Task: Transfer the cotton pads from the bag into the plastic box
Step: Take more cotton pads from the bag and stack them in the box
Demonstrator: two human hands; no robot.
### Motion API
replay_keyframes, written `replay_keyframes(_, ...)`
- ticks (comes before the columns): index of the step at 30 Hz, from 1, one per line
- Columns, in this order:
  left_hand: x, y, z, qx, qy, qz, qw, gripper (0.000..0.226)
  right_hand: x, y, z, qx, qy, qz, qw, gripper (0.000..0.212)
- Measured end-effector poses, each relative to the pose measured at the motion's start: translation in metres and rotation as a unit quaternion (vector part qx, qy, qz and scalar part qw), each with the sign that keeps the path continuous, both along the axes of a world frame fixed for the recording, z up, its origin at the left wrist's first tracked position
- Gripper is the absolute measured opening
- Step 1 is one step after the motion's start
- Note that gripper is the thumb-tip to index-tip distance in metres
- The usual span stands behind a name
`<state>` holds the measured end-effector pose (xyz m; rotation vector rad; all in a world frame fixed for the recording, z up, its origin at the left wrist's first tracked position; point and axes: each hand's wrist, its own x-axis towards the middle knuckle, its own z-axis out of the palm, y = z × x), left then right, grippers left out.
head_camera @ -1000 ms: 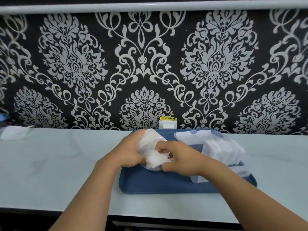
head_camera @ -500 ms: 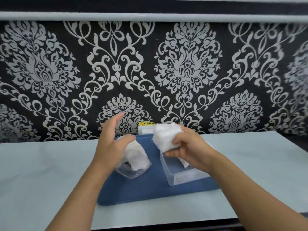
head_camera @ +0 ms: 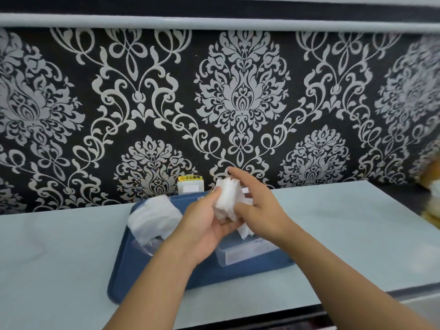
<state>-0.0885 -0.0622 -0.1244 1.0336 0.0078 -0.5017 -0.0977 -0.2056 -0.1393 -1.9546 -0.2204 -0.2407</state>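
Head: both hands (head_camera: pixel 238 215) cup pads (head_camera: pixel 227 201)

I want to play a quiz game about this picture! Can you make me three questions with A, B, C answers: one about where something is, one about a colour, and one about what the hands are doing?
1. Where is the bag of cotton pads?
A. On the tray, left of the plastic box
B. On the floor
C. Inside the plastic box

2. What colour is the tray?
A. Red
B. Blue
C. Yellow

3. What are the hands doing?
A. Resting flat on the counter
B. Holding a stack of cotton pads between them
C. Lifting the tray

Answers:
1 A, the bag lies on the tray's left part, beside the plastic box.
2 B, the tray's rim and floor look blue.
3 B, the left hand and right hand both hold the stack of cotton pads above the box.
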Motion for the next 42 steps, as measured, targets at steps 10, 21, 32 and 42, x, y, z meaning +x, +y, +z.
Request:
replay_keyframes(10,0.004,-0.016,0.002,-0.036,0.011,-0.096,0.995,0.057,0.002,-0.022,0.01,0.002,-0.008,0.015,1.0,0.099)
replay_keyframes(21,0.008,-0.028,0.0,0.003,0.039,-0.119,0.992,0.036,-0.003,-0.037,0.007,0.008,0.033,0.084,0.996,0.109)
replay_keyframes(32,0.001,-0.031,0.003,-0.005,0.021,-0.146,0.989,0.044,-0.008,-0.034,0.015,-0.074,-0.026,0.036,0.996,0.097)
replay_keyframes(42,0.01,-0.016,-0.01,0.011,-0.063,-0.1,0.993,0.069,-0.015,-0.055,0.016,0.105,0.042,0.155,0.981,0.082)
